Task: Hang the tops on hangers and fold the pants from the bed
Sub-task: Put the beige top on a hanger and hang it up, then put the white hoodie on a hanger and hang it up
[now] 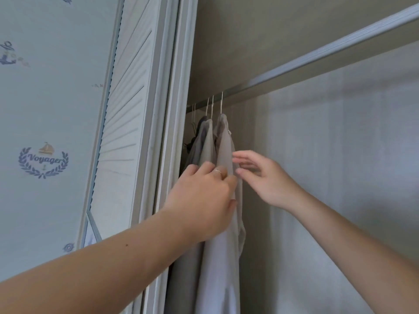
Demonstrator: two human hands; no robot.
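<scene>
Pale top (pixel 224 155) hangs on its hanger (pixel 221 103) from the wardrobe rail (pixel 294 66) — left grip (pixel 204 196) pinching its soft, light, limp cloth mid-front, right grip (pixel 260 175) open at the edge — likely best handled by the shoulders.

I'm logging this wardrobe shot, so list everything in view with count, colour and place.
rail: one, silver, runs across the wardrobe top
hanger hooks: about five, white, on the rail at left
light beige top: one, hangs frontmost
other tops: at least two, beige and dark grey, behind it
louvred door: one, white, left of the wardrobe
wallpaper: pale blue, nautical emblems, far left
left hand: one, ringed, grips the light beige top
right hand: one, open, fingertips at that top's edge
</scene>
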